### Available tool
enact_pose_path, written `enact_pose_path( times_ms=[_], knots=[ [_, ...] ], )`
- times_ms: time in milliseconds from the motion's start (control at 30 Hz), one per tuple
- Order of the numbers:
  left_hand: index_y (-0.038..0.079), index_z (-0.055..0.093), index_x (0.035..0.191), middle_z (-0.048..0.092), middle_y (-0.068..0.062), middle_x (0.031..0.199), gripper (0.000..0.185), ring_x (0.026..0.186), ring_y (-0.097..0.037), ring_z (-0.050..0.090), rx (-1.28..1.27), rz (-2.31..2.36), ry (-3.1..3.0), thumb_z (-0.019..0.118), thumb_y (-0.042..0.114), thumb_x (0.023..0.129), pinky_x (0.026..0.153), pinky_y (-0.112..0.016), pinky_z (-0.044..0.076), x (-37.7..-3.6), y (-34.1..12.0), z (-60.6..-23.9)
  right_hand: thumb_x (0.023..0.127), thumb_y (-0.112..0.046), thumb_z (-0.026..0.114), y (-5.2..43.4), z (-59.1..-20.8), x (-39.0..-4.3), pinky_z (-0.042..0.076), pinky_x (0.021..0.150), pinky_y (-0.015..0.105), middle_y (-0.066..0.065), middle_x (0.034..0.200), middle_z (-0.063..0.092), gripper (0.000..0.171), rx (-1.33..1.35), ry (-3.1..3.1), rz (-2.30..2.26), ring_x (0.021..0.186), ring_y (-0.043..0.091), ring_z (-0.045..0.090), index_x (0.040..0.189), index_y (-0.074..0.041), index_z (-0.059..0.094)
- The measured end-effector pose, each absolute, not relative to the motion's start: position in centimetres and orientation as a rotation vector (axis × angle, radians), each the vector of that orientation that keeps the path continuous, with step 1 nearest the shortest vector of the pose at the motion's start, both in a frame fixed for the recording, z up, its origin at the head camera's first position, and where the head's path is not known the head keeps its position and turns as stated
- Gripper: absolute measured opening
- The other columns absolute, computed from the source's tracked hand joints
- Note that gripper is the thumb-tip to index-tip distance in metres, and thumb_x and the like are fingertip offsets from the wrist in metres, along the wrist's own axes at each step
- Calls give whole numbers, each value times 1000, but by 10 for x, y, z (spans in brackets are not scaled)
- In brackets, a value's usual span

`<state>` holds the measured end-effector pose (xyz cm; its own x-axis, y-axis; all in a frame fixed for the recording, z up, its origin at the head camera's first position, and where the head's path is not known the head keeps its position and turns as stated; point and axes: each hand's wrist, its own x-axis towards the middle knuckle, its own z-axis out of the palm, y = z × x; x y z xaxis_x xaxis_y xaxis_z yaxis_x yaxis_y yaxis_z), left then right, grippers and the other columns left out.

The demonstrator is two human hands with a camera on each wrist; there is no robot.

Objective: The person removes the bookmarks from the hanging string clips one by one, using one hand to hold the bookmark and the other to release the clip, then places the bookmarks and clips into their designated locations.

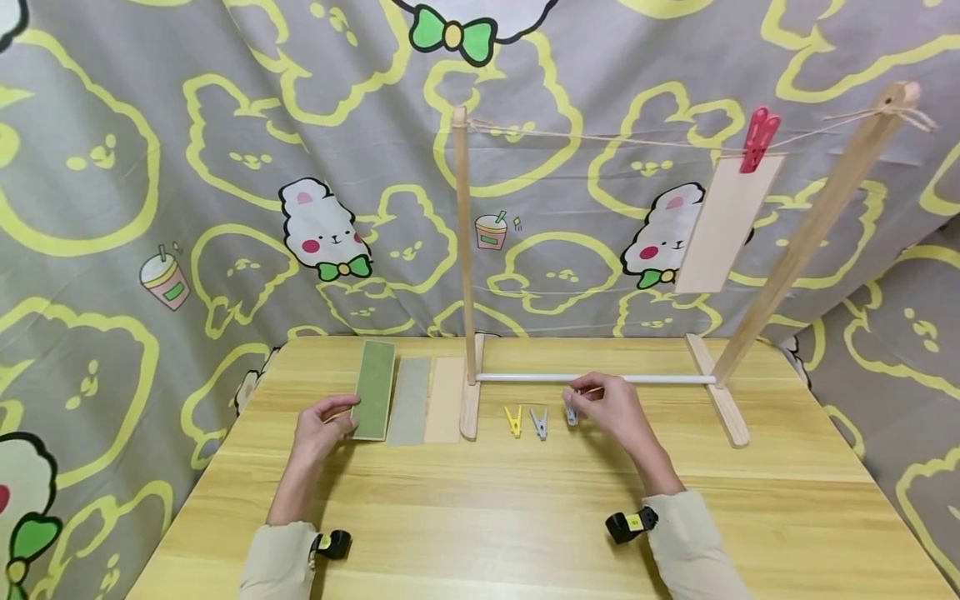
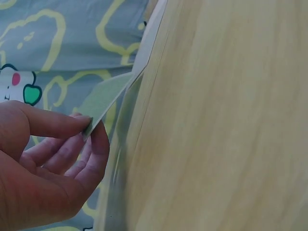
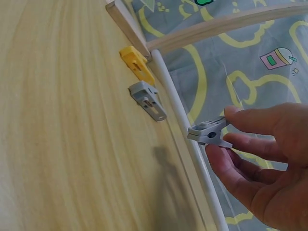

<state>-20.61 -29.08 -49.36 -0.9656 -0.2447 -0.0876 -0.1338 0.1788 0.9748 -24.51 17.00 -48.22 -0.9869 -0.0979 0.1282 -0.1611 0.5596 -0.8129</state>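
My left hand [image 1: 318,427] pinches the lower left edge of a green card [image 1: 374,390], whose held edge is lifted off the table in the left wrist view. Beside it lie a grey card [image 1: 409,402] and a cream card [image 1: 445,402]. Between thumb and fingers, my right hand [image 1: 611,408] holds a grey-blue clothespin [image 3: 209,131] by its handle ends, above the table. To its left rest a yellow clothespin [image 1: 514,422] and a grey clothespin [image 1: 539,423]. A red clothespin [image 1: 761,140] clips a cream card [image 1: 729,225] to the string [image 1: 600,137].
The string runs between two wooden posts, a left post [image 1: 465,250] and a right post [image 1: 813,233]. A white rod [image 1: 525,377] joins their wooden feet just behind the clothespins. A patterned curtain [image 1: 405,167] hangs behind the wooden table [image 1: 480,517].
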Motion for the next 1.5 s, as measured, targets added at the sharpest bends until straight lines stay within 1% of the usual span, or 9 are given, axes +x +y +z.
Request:
enact_pose_path(
  times_ms=[200,300,567,833,1000,1167,1300,1367,1500],
  knots=[
    [-14,60,130,65,-24,127,40,79,-8,65,399,-1897,-2399,62,-11,91,62,-22,54,-206,-293,-494,92,-17,78,167,-488,-245,56,69,32,11,94,73,22,243,-2762,1417,83,22,68,104,2,76],
    [-13,60,130,64,-25,128,40,76,-7,63,411,-1891,-2422,63,-11,91,60,-22,53,-205,-293,-494,92,-16,78,166,-491,-245,56,68,33,11,93,74,21,247,-2777,1393,83,23,68,102,2,76],
    [-14,60,130,63,-28,129,41,69,-5,60,409,-1884,-2450,64,-11,90,54,-19,48,-203,-293,-492,91,-17,80,166,-497,-247,55,66,32,8,88,73,19,232,-2805,1357,80,21,66,99,0,76],
    [-13,59,130,60,-32,127,43,66,-9,57,385,-1810,-2550,66,-11,88,55,-23,49,-202,-293,-494,92,-18,79,164,-501,-246,54,60,29,7,85,71,19,213,-2846,1372,74,17,63,97,0,75],
    [-12,60,130,59,-33,130,41,73,-11,61,399,-1788,-2582,66,-9,90,58,-25,52,-202,-294,-494,91,-18,79,162,-501,-242,52,60,30,5,83,70,17,210,-2864,1360,72,17,61,94,-2,75],
    [-14,59,131,56,-35,134,42,77,-9,63,372,-1797,-2583,65,-9,90,60,-25,54,-201,-295,-495,91,-19,79,159,-501,-242,52,63,31,3,81,69,16,186,-2896,1311,72,16,61,92,-4,76],
    [-14,58,132,55,-35,135,43,80,-8,63,358,-1797,-2582,65,-10,90,61,-25,55,-201,-295,-494,91,-19,79,156,-501,-242,51,62,31,3,79,69,15,179,-2899,1282,70,16,60,90,-5,76],
    [-14,59,131,56,-35,135,42,86,-11,65,353,-1788,-2585,65,-10,90,62,-26,56,-201,-296,-494,91,-19,79,156,-502,-242,50,62,30,3,80,69,15,172,-2899,1265,70,16,60,90,-5,76],
    [-15,59,130,55,-35,135,41,104,-25,66,328,-1774,-2597,66,-12,90,66,-26,59,-202,-295,-495,91,-18,79,156,-504,-242,50,62,31,3,80,68,15,155,-2899,1229,71,16,59,90,-4,75]
  ],
)
